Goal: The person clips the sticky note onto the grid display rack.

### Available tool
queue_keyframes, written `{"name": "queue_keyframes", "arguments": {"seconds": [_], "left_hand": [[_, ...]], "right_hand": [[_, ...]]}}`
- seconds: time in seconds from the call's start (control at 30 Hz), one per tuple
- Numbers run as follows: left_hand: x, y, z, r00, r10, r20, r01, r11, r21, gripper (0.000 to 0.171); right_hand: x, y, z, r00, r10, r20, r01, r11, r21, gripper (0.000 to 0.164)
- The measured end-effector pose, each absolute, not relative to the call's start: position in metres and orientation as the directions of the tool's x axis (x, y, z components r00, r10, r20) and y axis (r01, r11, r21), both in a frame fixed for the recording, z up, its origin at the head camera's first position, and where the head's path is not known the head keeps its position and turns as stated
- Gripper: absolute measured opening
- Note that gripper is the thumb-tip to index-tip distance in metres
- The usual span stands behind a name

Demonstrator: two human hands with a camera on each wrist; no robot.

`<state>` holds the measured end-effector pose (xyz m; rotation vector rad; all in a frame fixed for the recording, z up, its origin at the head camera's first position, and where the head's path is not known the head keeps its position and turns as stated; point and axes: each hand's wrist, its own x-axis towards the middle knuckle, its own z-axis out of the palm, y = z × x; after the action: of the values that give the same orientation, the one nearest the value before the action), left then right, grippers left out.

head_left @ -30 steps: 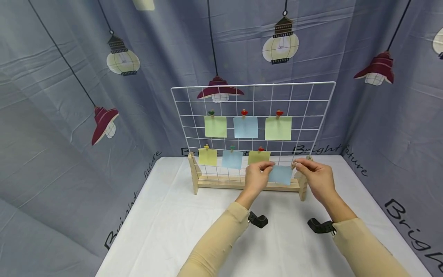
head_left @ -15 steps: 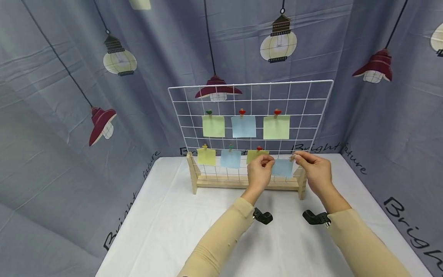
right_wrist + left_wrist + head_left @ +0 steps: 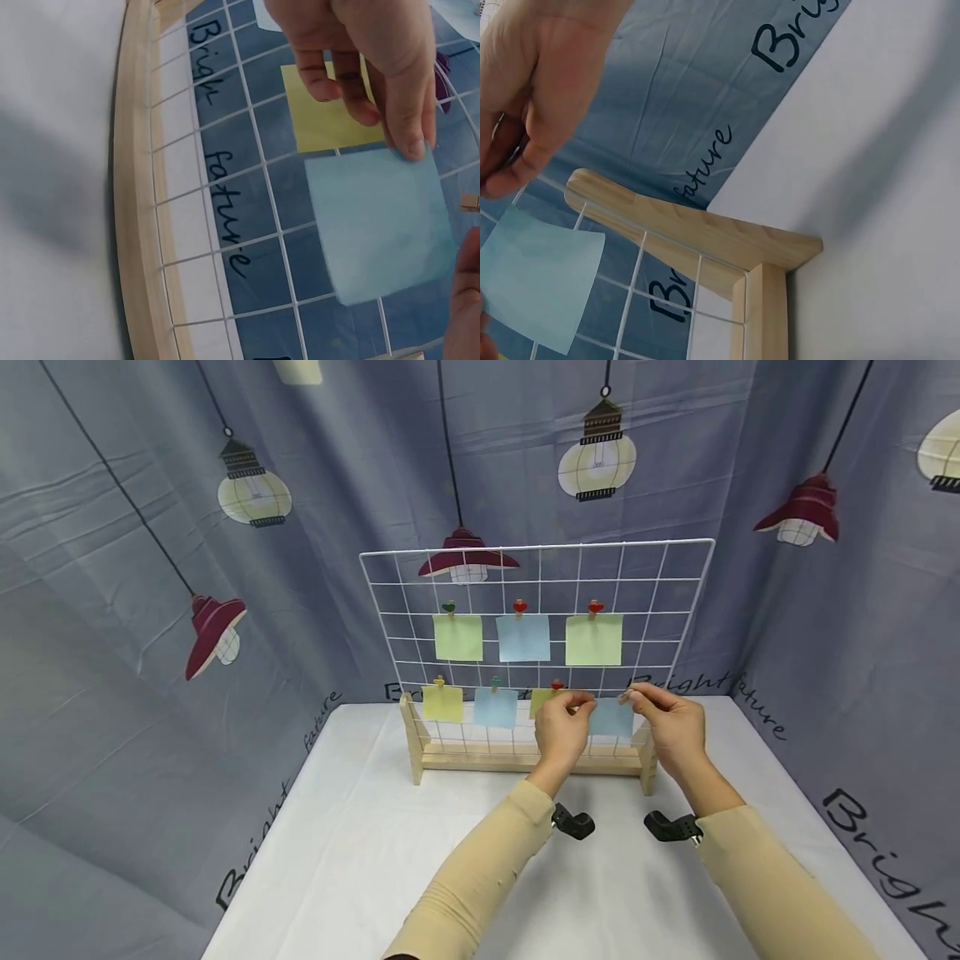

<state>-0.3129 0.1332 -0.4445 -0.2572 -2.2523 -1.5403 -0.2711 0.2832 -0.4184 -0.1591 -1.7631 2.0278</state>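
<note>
A light blue paper note (image 3: 612, 718) is held up against the lower right of a white wire grid (image 3: 660, 612). My left hand (image 3: 558, 733) pinches its upper left corner between thumb and index finger. Close to the note's upper right corner, my right hand (image 3: 677, 732) pinches a small wooden clip (image 3: 469, 202). In the right wrist view the clip's jaws sit just off the note's edge. A yellow note (image 3: 315, 109) hangs behind my left hand, partly hidden by it. The left wrist view shows my right hand (image 3: 544, 90) over the note.
On the grid's upper row hang a green note (image 3: 458, 638), a blue note (image 3: 523, 638) and another green note (image 3: 593, 641). Lower down are a yellow note (image 3: 442, 704) and a blue note (image 3: 495, 708). A wooden stand (image 3: 525, 758) holds the grid on the white table (image 3: 360, 843).
The blue note has been raised and brought against the grid, level with the lower row. My right hand with the clip has moved slightly left and up, nearer the note's top corner.
</note>
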Motion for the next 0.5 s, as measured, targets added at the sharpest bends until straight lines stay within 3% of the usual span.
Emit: {"name": "queue_keyframes", "arguments": {"seconds": [0.3, 0.5], "left_hand": [[-0.312, 0.141, -0.441, -0.895, -0.113, 0.431, 0.348, 0.424, 0.836, 0.006], [-0.312, 0.142, -0.442, -0.894, -0.147, 0.423, 0.33, 0.421, 0.845, 0.006]], "right_hand": [[-0.279, 0.28, -0.416, -0.882, 0.44, 0.168, -0.258, -0.153, -0.954, 0.03], [-0.284, 0.28, -0.417, -0.876, 0.448, 0.177, -0.251, -0.112, -0.961, 0.03]]}}
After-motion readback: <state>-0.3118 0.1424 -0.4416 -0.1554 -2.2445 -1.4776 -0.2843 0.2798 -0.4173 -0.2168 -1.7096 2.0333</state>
